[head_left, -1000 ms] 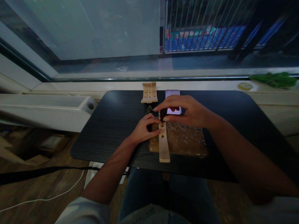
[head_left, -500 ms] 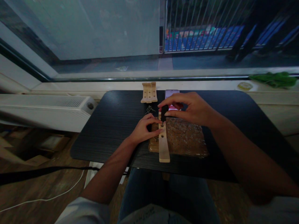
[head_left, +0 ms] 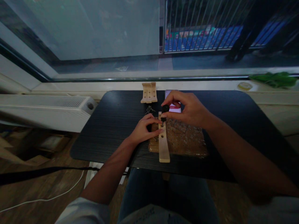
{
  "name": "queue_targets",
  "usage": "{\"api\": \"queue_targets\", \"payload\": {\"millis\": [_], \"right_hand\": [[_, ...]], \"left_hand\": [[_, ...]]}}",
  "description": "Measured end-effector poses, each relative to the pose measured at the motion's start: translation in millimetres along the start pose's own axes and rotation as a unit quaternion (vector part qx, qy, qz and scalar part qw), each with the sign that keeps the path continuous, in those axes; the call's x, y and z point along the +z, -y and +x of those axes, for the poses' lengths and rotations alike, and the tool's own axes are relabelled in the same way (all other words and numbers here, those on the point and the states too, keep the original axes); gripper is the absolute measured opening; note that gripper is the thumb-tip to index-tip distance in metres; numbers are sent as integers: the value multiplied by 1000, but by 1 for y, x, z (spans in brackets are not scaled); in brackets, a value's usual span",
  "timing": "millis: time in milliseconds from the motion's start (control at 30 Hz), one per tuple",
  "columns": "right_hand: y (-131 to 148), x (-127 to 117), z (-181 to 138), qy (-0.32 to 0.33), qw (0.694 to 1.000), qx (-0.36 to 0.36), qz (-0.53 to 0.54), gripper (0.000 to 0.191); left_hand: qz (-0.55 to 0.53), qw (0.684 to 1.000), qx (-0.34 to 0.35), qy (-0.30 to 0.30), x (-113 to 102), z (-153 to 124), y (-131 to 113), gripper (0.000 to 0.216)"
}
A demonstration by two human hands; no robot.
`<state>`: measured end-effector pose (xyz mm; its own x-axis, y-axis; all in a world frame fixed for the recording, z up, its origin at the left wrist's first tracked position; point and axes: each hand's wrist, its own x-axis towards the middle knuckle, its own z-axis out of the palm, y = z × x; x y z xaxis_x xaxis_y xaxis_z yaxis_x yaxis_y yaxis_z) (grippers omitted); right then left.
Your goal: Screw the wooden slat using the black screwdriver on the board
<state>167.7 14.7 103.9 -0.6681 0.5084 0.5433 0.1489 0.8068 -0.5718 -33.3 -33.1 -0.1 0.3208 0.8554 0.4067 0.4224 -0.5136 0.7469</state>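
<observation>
A pale wooden strip point(head_left: 163, 146) with holes lies on a brown cork board point(head_left: 187, 140) on the black table point(head_left: 112, 124). My left hand point(head_left: 143, 130) presses on the strip's far end, thumb and forefinger pinched around a small screw at a hole. My right hand point(head_left: 188, 109) is closed on a short black-handled screwdriver point(head_left: 164, 112), held upright with its tip down at that hole. A phone point(head_left: 174, 107) with a lit screen lies partly hidden behind my right hand.
Several more wooden strips point(head_left: 149, 92) lie stacked at the table's far edge, with a small heap of loose screws point(head_left: 149, 109) just in front of them. A white radiator point(head_left: 46, 109) stands to the left. A window sill and glass run behind the table.
My right hand has turned on the screwdriver, its fingers shifting round the handle and moving slightly back. My left hand and the strip have stayed in place.
</observation>
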Motion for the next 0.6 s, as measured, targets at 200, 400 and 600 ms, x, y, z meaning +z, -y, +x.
{"api": "queue_targets", "payload": {"millis": [200, 400, 600], "right_hand": [[-3, -2, 1, 58, 996, -67, 0, 21], [-2, -10, 0, 97, 991, -87, 9, 25], [0, -3, 0, 58, 998, -36, 17, 24]], "left_hand": [[7, 1000, 8, 2, -1, 1, -2, 27], [10, 1000, 21, 9, -3, 1, -4, 25], [1, 1000, 4, 2, -1, 1, -1, 27]]}}
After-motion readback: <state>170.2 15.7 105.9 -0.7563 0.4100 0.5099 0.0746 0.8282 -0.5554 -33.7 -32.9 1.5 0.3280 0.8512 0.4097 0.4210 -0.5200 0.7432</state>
